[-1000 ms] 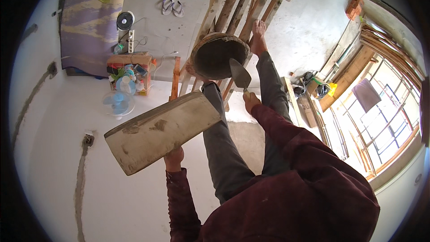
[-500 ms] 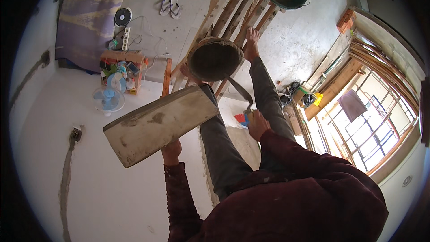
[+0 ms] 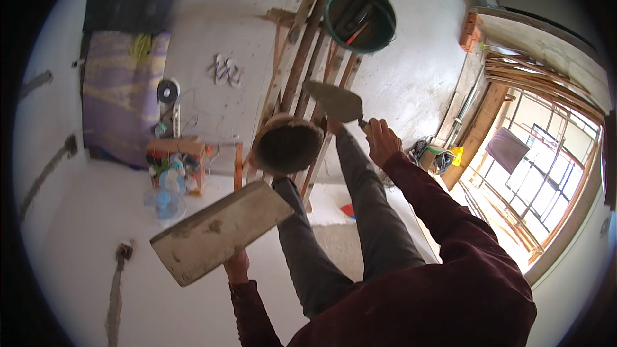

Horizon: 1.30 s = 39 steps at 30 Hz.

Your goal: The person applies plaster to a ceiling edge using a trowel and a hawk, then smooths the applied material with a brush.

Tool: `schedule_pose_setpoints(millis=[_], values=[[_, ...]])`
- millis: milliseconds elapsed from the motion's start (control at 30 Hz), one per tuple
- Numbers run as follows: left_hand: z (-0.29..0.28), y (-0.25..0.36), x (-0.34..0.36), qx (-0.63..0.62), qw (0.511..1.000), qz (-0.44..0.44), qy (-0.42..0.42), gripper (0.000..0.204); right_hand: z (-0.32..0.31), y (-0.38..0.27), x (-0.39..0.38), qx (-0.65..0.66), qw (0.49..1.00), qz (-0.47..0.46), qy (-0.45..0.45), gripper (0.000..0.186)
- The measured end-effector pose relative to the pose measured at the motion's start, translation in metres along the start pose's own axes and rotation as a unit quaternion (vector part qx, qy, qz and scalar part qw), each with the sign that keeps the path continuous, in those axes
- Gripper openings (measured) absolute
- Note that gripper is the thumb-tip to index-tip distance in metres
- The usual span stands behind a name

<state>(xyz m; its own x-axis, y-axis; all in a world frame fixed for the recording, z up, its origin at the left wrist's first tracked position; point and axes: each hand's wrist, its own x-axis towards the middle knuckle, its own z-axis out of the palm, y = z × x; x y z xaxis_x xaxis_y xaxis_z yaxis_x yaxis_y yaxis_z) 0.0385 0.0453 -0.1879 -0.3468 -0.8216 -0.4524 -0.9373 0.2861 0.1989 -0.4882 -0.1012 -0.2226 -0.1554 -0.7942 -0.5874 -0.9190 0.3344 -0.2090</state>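
Note:
My left hand [image 3: 237, 266] grips a plasterer's hawk [image 3: 222, 231] from beneath, a long rectangular board with grey mortar stains. Its face is nearly bare, and my fingers are partly hidden under it. My right hand [image 3: 384, 141] is closed on the handle of a pointed trowel [image 3: 335, 101]. The trowel's broad blade is held in the air, pointing left, beyond a round mortar tub [image 3: 262, 130]. Dark grey material lies inside the tub, which stands between my legs on a wooden plank platform [image 3: 313, 51].
A green bucket [image 3: 334, 3] with tools in it stands at the platform's far end. Left are a fan [image 3: 166, 204], a cluttered brick-coloured stand [image 3: 177, 146], slippers [image 3: 228, 71] and a purple patterned sheet [image 3: 122, 90]. A barred window [image 3: 546, 160] is at right.
My right hand has lifted the trowel from beside the tub up and forward, its blade now turned broadside. The view has shifted, so the room sits lower. The hawk remains in my left hand.

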Motion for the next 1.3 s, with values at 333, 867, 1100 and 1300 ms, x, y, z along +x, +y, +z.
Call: schedule_pose_setpoints(millis=[333,867,1100,1300], values=[[-0.042,0.059,0.069,-0.047,0.996,0.081,-0.008,0.045,0.001,0.059,0.245,0.117,0.984,0.133,-0.035,0.035],[-0.202,0.073,0.191,-0.062,0.971,0.178,0.145,0.049,-0.137,0.058,0.053,0.146,0.978,0.098,0.111,0.037],[-0.432,0.143,0.227,-0.145,0.912,0.284,0.256,0.047,-0.217,0.102,-0.147,0.173,0.882,0.118,0.423,0.024],[-0.583,0.225,0.22,-0.165,0.851,0.381,0.32,0.045,-0.269,0.132,-0.235,0.191,0.847,0.233,0.438,0.027]])
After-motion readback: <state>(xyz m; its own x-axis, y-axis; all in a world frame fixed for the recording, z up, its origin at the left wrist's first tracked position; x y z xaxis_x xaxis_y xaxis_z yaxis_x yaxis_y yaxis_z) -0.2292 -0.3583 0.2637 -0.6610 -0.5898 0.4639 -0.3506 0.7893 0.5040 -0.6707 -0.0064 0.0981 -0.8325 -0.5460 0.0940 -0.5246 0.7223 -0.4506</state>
